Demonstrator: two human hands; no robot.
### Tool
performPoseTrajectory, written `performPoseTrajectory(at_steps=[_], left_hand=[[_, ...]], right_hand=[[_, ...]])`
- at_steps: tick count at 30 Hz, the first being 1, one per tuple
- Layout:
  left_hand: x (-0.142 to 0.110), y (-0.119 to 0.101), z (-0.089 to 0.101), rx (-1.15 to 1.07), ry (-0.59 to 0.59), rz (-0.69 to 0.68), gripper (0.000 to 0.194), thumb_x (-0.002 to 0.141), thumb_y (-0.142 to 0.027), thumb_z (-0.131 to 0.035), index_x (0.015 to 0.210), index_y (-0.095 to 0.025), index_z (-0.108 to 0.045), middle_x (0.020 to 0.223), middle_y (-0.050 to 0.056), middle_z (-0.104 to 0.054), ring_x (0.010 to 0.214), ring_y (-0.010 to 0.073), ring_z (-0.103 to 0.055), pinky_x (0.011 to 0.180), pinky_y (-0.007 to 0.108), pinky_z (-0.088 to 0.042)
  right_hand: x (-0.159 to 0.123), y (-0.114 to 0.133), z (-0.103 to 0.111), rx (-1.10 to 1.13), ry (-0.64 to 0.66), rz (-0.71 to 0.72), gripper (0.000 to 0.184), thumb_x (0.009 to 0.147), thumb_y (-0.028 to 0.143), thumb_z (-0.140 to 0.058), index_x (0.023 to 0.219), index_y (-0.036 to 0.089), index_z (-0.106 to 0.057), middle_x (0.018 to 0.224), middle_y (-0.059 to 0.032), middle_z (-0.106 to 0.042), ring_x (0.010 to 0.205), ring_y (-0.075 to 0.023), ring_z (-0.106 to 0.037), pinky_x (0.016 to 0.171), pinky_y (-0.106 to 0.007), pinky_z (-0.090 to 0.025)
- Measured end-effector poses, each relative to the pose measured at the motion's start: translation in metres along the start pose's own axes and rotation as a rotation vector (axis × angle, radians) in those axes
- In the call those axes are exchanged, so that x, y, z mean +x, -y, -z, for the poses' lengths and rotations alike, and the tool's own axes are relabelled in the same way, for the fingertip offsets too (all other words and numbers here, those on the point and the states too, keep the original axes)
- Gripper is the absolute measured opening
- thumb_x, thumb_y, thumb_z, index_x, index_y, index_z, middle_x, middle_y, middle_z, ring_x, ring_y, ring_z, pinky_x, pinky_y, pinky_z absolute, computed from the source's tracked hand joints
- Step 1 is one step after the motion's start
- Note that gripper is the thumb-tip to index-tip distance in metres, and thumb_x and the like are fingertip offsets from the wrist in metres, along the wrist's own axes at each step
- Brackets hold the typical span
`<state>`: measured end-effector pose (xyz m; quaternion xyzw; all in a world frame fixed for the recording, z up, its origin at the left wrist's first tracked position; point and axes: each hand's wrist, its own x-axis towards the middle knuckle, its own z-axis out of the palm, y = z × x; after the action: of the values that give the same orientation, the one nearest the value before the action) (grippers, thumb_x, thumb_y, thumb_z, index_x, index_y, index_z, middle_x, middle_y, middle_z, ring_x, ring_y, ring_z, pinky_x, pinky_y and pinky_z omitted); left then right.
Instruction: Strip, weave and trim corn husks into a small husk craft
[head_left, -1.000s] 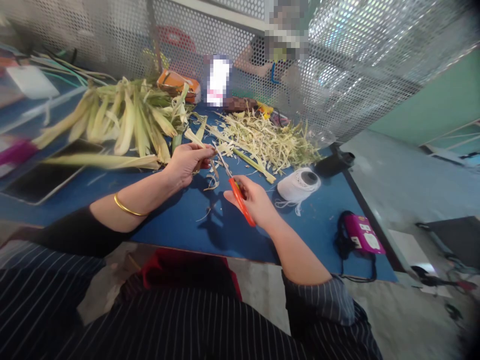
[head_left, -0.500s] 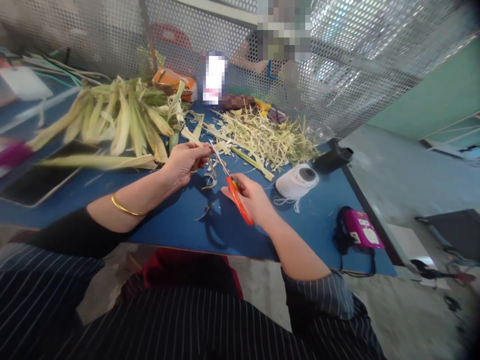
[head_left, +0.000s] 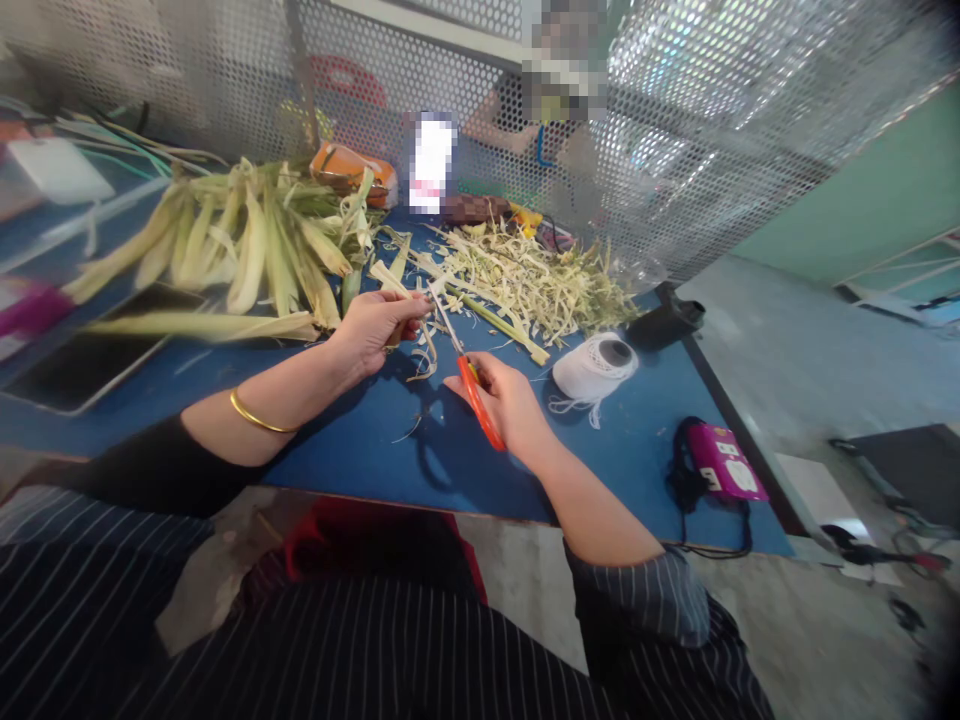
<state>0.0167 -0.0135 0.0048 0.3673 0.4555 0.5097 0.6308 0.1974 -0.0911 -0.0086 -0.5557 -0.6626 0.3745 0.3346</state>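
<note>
My left hand pinches a pale strip of corn husk between thumb and fingers. My right hand is closed round the orange handles of a pair of scissors. The scissors' blades point up and left, with their tips close to the left fingertips and the husk. Curled husk scraps hang or lie just below the pinch. Behind my hands is a heap of cut husk shreds. A bundle of whole corn husks lies to the left.
A spool of white string stands right of my hand, beside a black cylinder. A purple box with a black cord is near the table's right edge. A perforated metal screen rises behind; a person sits beyond it.
The scissors' tips have shifted slightly beside the pinched husk. Both hands stay in nearly the same place, and the view has moved a little.
</note>
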Motion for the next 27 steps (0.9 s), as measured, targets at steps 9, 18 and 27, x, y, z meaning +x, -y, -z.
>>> performPoseTrajectory(at_steps=[9,18,27], left_hand=[[0.001,-0.008,0.004,-0.021,0.118,0.116,0.008,0.073,-0.010,-0.073,0.080,-0.013,-0.072,0.070,0.003,-0.065,0.059,0.0067,-0.059,0.051,0.017,-0.043],[-0.001,-0.007,0.003,0.067,0.104,0.045,0.007,0.070,-0.017,-0.076,0.073,-0.013,-0.070,0.066,0.004,-0.065,0.051,0.0068,-0.054,0.047,0.020,-0.039],[0.005,0.001,0.008,0.241,0.127,0.001,0.006,0.067,-0.020,-0.074,0.070,-0.015,-0.074,0.063,0.005,-0.065,0.049,0.0094,-0.054,0.043,0.022,-0.038]], right_hand=[[0.007,-0.001,0.025,0.215,-0.012,-0.008,0.055,0.073,0.061,-0.068,0.111,0.023,-0.054,0.072,0.0029,-0.049,0.055,-0.0101,-0.044,0.052,-0.027,-0.042],[0.010,-0.004,0.047,-0.142,-0.017,0.039,0.058,0.067,0.047,-0.078,0.115,0.020,-0.063,0.088,-0.0038,-0.064,0.078,-0.0194,-0.059,0.073,-0.036,-0.047],[0.007,-0.002,0.047,-0.276,0.075,0.058,0.048,0.072,0.041,-0.075,0.116,0.024,-0.066,0.097,-0.0052,-0.073,0.085,-0.0246,-0.066,0.075,-0.038,-0.049]])
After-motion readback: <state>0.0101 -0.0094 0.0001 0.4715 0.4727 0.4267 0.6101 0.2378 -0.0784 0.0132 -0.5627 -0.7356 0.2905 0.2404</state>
